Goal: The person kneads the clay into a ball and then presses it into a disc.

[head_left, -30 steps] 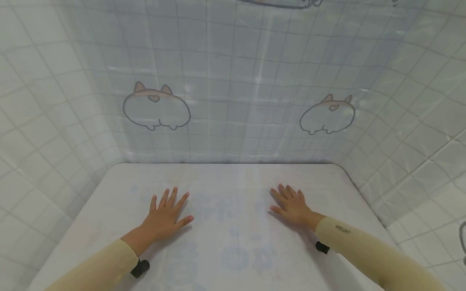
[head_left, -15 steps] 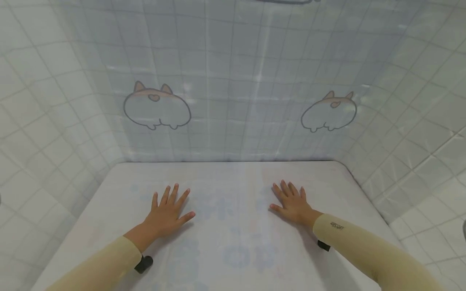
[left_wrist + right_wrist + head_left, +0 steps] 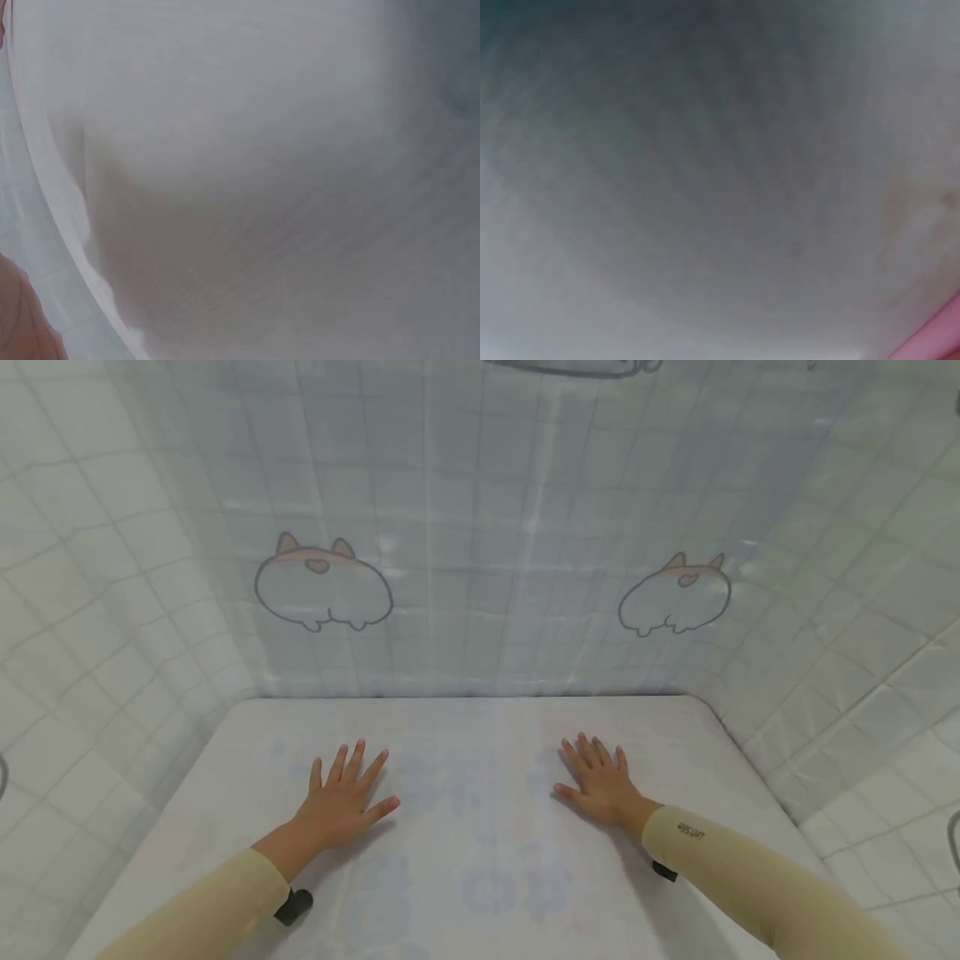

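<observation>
My left hand (image 3: 336, 808) rests palm down on the white tabletop (image 3: 480, 827), fingers spread, left of the middle in the head view. On the other side my right hand (image 3: 602, 787) lies the same way, its fingers straight and fanned out. Neither hand holds anything. A cream sleeve covers each forearm, and a small black wrist camera (image 3: 294, 907) shows under the left wrist. The left wrist view is mostly pale surface in shadow, with a bit of skin (image 3: 26, 319) at the lower left corner. The right wrist view is blurred grey.
Faint blue printed shapes (image 3: 491, 889) show on the tabletop. Behind it rises a grid-patterned sheet (image 3: 480, 568) with drawings of round animals (image 3: 324, 587). Similar gridded walls (image 3: 82, 610) stand close on the left and right. The table's far corners are rounded.
Both hands stay flat on the tabletop, with only slight shifts. The right hand's fingers point a little more forward than one second ago. The head view bobs slightly.
</observation>
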`<state>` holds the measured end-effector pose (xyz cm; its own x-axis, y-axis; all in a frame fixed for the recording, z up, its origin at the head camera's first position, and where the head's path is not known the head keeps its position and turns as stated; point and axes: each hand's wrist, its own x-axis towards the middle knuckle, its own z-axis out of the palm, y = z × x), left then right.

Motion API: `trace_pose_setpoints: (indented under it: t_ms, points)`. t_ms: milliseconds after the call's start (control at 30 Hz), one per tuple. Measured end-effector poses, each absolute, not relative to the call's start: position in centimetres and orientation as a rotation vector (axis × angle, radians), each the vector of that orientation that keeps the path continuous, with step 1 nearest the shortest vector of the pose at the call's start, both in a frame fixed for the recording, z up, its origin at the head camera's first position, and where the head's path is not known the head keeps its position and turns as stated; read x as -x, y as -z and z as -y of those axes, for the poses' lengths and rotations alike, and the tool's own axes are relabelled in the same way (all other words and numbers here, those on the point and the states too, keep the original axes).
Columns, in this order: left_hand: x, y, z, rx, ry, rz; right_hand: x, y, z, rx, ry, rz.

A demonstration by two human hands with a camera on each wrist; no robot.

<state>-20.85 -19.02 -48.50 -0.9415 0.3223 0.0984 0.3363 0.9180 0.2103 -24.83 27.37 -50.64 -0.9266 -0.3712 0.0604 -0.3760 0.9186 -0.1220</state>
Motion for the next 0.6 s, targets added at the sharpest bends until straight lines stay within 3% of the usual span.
trace_pose_setpoints:
  t_ms: [267,600]
  points:
    - [20.2,48.4,19.5,0.489,0.380,2.982,24.8,50.5,-27.2,-0.615,-0.231,3.098]
    - [20.8,47.3,20.3,0.496,0.343,2.981,26.1,47.6,-29.4,-0.587,-0.431,3.231]
